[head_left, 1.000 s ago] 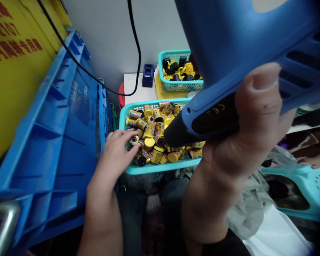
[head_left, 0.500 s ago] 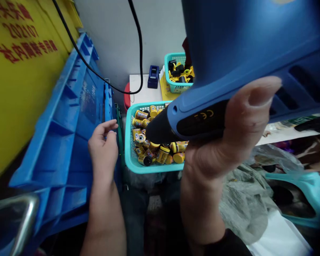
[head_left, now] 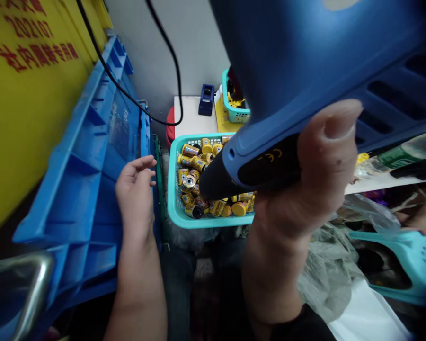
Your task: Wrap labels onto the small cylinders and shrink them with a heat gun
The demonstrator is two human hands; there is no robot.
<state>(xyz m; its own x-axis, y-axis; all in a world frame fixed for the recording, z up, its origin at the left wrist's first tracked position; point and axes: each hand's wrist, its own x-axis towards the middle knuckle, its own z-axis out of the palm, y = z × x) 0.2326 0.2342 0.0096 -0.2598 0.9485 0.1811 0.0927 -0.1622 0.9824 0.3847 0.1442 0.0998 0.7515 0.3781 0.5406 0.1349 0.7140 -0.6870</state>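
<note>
Head view: the right hand (head_left: pixel 294 203) is closed around the grip of a blue heat gun (head_left: pixel 305 80), its black nozzle (head_left: pixel 216 182) low over yellow canisters (head_left: pixel 199 163) in a teal plastic basket (head_left: pixel 173 199); I cannot tell whether it touches them. The left hand (head_left: pixel 135 194) is open and empty, fingers lightly curled, just left of the basket's rim. A blue plastic crate (head_left: pixel 92 156) leaves only a narrow gap further left, and the gun overhangs the basket's right side.

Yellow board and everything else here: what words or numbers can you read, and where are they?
"202107" in red on the yellow board.
Red characters below it on the board: too blurred to read for sure.
"CE" on the black grip of the blue tool.
White print on the blue crate: too blurred to read.
Label on the bottle: too small to read.
</note>
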